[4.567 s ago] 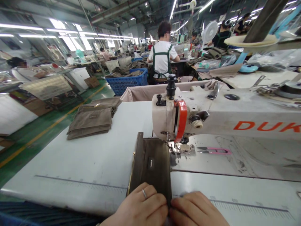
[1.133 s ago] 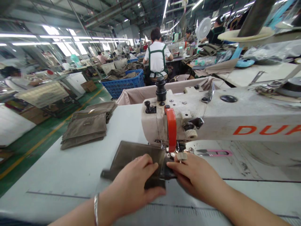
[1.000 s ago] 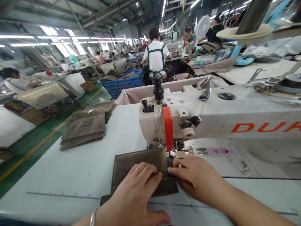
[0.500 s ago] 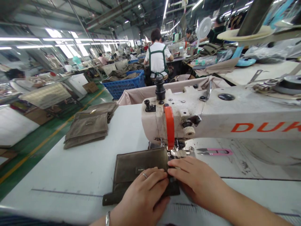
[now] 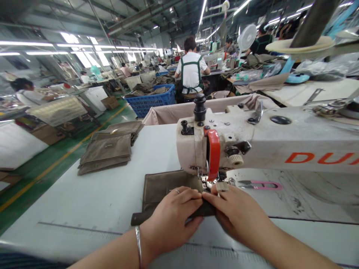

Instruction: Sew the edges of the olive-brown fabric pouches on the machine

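A dark olive fabric pouch [image 5: 162, 186] lies flat on the white table [image 5: 106, 201], its right edge under the needle of the cream sewing machine [image 5: 252, 144]. My left hand [image 5: 172, 216] rests on the pouch's near right corner, fingers bent and pressing it down. My right hand [image 5: 235, 215] meets it from the right, fingertips pinching the pouch's edge just in front of the presser foot [image 5: 217, 185]. A ring and a bracelet show on my left hand and wrist.
A stack of olive fabric pieces [image 5: 108, 149] lies at the table's far left. Pink thread snips [image 5: 260, 184] lie right of the needle. Behind stand a blue crate [image 5: 153, 99], a cloth-lined bin [image 5: 174, 110] and a seated person in a green apron [image 5: 193, 73].
The pouch was turned from lengthwise to crosswise and has slid further under the presser foot. Both hands moved up from the table's near edge to the needle.
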A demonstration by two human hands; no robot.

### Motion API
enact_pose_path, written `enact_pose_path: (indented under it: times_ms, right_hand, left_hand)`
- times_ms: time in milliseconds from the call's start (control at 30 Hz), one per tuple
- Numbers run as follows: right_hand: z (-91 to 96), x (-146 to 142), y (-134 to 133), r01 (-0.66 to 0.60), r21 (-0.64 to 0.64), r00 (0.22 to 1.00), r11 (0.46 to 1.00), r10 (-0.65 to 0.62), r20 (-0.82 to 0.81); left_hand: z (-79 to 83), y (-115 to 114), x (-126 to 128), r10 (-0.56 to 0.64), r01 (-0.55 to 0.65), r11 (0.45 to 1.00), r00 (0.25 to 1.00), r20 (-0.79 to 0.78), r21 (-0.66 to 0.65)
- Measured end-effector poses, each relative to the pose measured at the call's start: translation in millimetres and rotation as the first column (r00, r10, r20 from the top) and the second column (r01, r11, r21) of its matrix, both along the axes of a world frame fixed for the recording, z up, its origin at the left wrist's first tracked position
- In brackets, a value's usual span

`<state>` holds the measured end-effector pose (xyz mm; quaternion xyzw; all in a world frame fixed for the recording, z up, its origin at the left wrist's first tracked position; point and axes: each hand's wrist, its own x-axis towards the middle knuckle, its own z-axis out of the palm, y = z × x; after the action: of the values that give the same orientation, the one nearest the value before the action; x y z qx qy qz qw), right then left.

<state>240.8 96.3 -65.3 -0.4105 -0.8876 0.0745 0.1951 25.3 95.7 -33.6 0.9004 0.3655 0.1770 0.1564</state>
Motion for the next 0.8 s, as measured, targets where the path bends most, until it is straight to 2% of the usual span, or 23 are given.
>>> enact_pose_path:
  times_ms: [300, 433, 500, 633, 733, 800]
  right_hand:
    - [2.6, -6, 6, 0.054, -0.085, 0.997, 0.995, -0.050, 0.050]
    - [3.6, -3, 6, 0.050, -0.080, 0.999, 0.995, -0.051, -0.005]
    - [4.9, 0, 4, 0.047, -0.063, 0.996, 0.997, -0.052, -0.075]
    - [9.0, 6, 5, 0.117, -0.021, 0.978, 0.993, -0.118, -0.170]
    - [11.5, 6, 7, 0.162, 0.021, 0.975, 0.987, -0.157, -0.159]
    - [12.7, 4, 9, 0.180, 0.042, 0.978, 0.983, -0.174, -0.117]
  left_hand:
    - [-3.5, 25, 1, 0.001, -0.001, 0.999, 1.000, -0.006, 0.035]
    - [-6.6, 35, -2, -0.003, 0.005, 0.997, 1.000, -0.027, 0.082]
    - [-7.1, 41, -5, -0.039, 0.043, 0.994, 0.998, -0.043, 0.099]
    - [-7.6, 56, -17, -0.167, 0.177, 0.969, 0.983, -0.075, 0.170]
    - [-8.5, 65, -28, -0.236, 0.243, 0.930, 0.970, -0.058, 0.275]
    - [-9.0, 69, -35, -0.255, 0.251, 0.925, 0.967, -0.024, 0.286]
